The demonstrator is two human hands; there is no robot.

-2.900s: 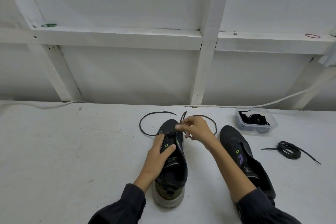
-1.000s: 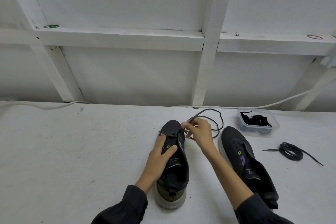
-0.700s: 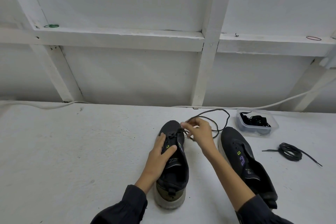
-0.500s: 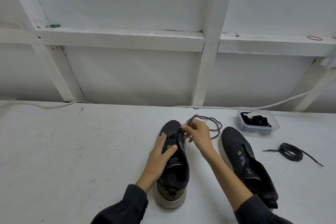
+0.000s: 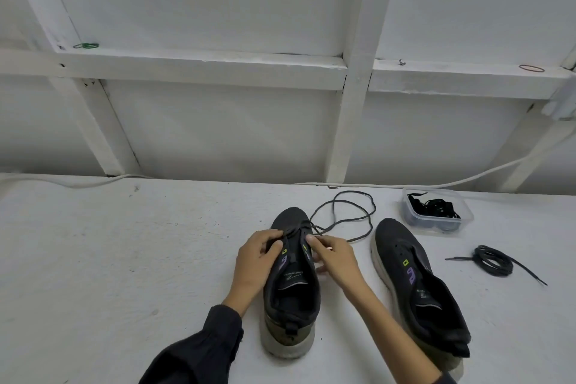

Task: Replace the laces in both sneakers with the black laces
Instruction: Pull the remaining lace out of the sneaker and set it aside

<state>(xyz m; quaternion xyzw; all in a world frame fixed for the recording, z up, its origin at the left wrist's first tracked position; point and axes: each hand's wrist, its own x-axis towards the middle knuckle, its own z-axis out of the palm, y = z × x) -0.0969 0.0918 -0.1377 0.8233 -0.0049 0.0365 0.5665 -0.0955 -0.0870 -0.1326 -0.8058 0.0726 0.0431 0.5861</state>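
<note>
Two dark sneakers stand on the white table, toes pointing away from me. My left hand (image 5: 254, 262) grips the left side of the left sneaker (image 5: 293, 296), thumb by the eyelets. My right hand (image 5: 338, 262) sits at that sneaker's right eyelet row, fingers curled and pinching the end of a black lace (image 5: 352, 218). The lace runs out of the toe eyelets and lies in loose loops on the table behind the shoe. The right sneaker (image 5: 405, 265) lies unlaced and untouched to the right.
A clear plastic container (image 5: 467, 218) holding dark laces stands at the back right. A coiled black lace (image 5: 494, 264) lies right of the right sneaker. A white cable (image 5: 467, 179) runs along the foot of the white framed wall.
My right hand has dropped from above the toe to the sneaker's right eyelet side. The lace loops have settled on the table. My left hand has slid forward along the shoe.
</note>
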